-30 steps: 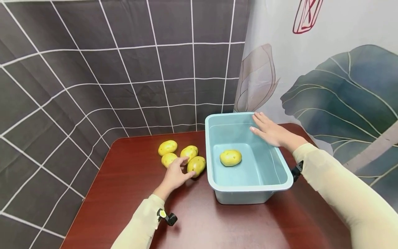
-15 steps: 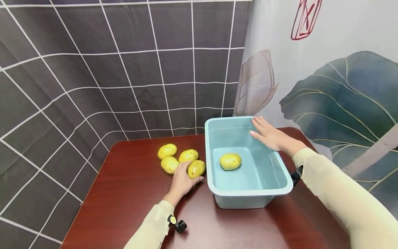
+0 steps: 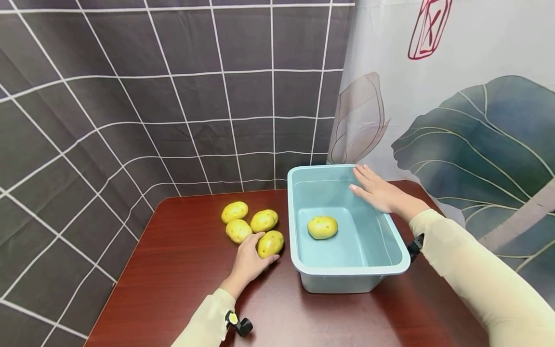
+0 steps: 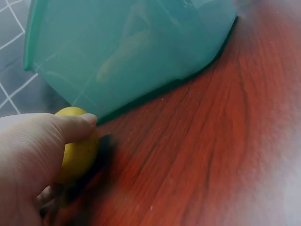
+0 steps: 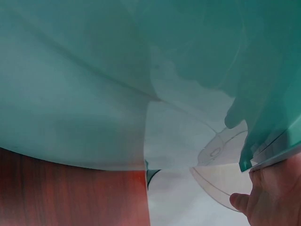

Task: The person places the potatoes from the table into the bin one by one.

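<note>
My left hand point(image 3: 249, 262) grips a yellow potato point(image 3: 270, 245) with thumb and fingers at its sides, just left of the basin. In the left wrist view the thumb lies over that potato point(image 4: 77, 157), and the other fingers are mostly hidden behind it. My right hand point(image 3: 376, 193) rests across the right rim of the light blue plastic basin point(image 3: 336, 284), fingers straight. Part of this hand point(image 5: 275, 193) shows at the rim in the right wrist view. Inside the basin, one potato point(image 3: 323, 227) lies on the floor toward the left.
Beyond my left hand, three more potatoes lie together: a back one point(image 3: 234, 212), a front one point(image 3: 238, 231) and a right one point(image 3: 264, 220). The reddish-brown table point(image 3: 173, 270) ends at a dark gridded curtain point(image 3: 247, 96). A leaf-patterned curtain point(image 3: 468, 144) hangs behind on the right.
My left hand has reached rightward to the nearest potato, closed round it and drawn it slightly toward me, away from the others. The right hand stays on the basin rim.
</note>
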Tool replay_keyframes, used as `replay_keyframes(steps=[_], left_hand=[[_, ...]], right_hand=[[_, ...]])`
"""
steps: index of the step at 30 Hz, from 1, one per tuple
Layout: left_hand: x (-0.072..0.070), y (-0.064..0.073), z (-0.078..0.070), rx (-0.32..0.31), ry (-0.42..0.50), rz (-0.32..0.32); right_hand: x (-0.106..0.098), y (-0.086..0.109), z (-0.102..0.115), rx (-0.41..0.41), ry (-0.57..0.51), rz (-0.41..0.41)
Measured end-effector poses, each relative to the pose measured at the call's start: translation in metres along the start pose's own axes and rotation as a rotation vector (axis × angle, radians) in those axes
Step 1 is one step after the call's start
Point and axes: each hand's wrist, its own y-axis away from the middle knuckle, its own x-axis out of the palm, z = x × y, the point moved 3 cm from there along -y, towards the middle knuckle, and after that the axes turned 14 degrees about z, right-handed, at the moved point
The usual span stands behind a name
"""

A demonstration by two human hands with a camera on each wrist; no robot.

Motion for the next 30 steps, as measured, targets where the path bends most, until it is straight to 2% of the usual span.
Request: replay_keyframes(steps=[8, 15, 21, 30], left_hand=[[-0.010, 0.021, 0.004, 0.011, 0.005, 0.013], [-0.019, 0.033, 0.008, 0.012, 0.003, 0.037], [-0.020, 0.035, 0.008, 0.026, -0.016, 0.045], [-0.013, 0.033, 0.006, 0.063, -0.024, 0.026]], right_hand=[[0.002, 0.000, 0.001, 0.001, 0.007, 0.009], [0.001, -0.001, 0.001, 0.009, 0.019, 0.007], [-0.001, -0.001, 0.002, -0.003, 0.007, -0.005], [0.000, 0.001, 0.004, -0.010, 0.000, -0.003]])
